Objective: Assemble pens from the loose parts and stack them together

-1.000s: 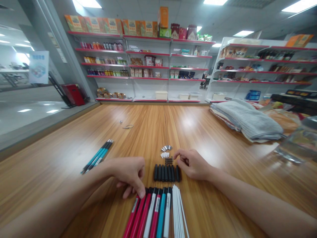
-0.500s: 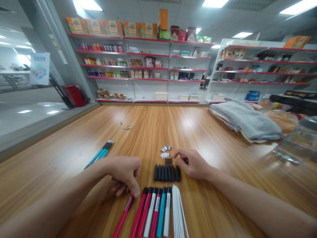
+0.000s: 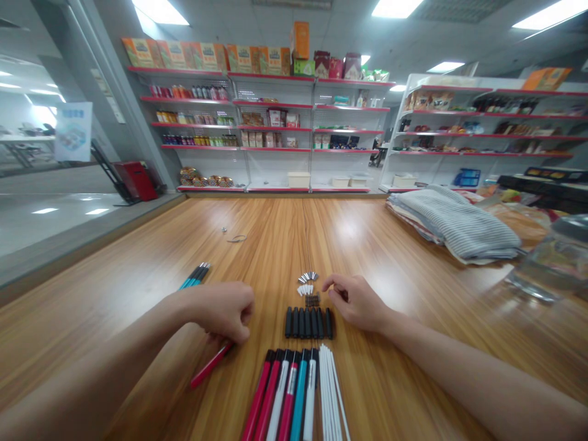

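My left hand (image 3: 229, 312) is closed on the upper end of a red pen barrel (image 3: 210, 366), which slants down to the left; the fingertips are partly hidden. To its right lies a row of red, white and blue pen barrels (image 3: 289, 392) with black upper ends. Thin white refills (image 3: 329, 392) lie beside them. My right hand (image 3: 356, 301) rests on the table with curled fingers, thumb and index apart and nothing between them. Close to its fingertips are small springs (image 3: 312, 300), white pieces (image 3: 305, 290) and silver tips (image 3: 307, 277). Black grip sleeves (image 3: 307, 323) are lined up below the springs.
Blue pens (image 3: 195, 275) with black and silver ends lie behind my left forearm. A thin ring-shaped strip (image 3: 237, 239) sits farther back. Folded cloths (image 3: 459, 220) and a clear water container (image 3: 549, 263) stand at the right. Stocked shelves (image 3: 275, 128) line the far side.
The red pen barrel has been lifted and drawn up and left with my left hand, away from the row. My right hand has hardly moved.
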The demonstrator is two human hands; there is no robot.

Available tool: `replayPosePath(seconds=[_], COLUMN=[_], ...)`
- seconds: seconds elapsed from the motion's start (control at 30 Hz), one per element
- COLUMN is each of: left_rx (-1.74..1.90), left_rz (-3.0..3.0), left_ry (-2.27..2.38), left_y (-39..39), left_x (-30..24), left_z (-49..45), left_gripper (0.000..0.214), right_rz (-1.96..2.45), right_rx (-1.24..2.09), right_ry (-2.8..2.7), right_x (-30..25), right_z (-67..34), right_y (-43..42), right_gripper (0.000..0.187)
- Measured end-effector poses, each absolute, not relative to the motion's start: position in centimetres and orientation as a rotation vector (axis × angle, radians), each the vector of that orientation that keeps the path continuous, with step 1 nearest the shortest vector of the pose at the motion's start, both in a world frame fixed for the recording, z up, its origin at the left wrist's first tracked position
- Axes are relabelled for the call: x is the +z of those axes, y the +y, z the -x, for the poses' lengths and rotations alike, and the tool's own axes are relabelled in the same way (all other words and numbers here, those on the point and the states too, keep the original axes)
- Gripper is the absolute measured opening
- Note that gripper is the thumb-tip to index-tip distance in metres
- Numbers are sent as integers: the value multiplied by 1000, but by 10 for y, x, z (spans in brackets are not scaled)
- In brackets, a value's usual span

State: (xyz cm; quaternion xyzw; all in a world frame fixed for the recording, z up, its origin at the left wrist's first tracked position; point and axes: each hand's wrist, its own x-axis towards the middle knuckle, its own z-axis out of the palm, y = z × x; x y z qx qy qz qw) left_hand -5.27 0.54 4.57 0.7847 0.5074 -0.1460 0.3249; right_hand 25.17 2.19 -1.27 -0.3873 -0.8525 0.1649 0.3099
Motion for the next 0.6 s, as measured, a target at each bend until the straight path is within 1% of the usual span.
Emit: replayPosePath(seconds=[0.07,0.13,0.23,0.3,0.37,0.43,0.53,0.6], left_rx=[-242,0,515,894,1178,1279,1190,1132], left_rz=[-2278,-2465,-2599,-2575,-2510,-2489,-2504,-2493], left_ry=[1371,1421,1571,1684,1712,1617,1481,1491], left_y=[7,11,17,18,17,16,14,14], left_x=[51,57,63,59,49,35,14,4], left_z=[49,47,44,41,37,31,23,20], left_gripper=[11,14,18,18,19,19,16,15], right_rz=[1031,1043,1053,1054,1058,1062,1066,1064], right_rx=[433,434,434,434,436,439,443,446], right_ry=[-2247,-2243,-2233,-2224,-2214,-2209,-2205,-2205], right_x=[-14,-14,-14,-13,-13,-13,-13,-13], right_z=[-252,-252,-252,-252,-252,-253,-253,-252], right_y=[22,22,22,22,22,23,23,23], right_gripper=[15,15,15,14,14,14,14,14])
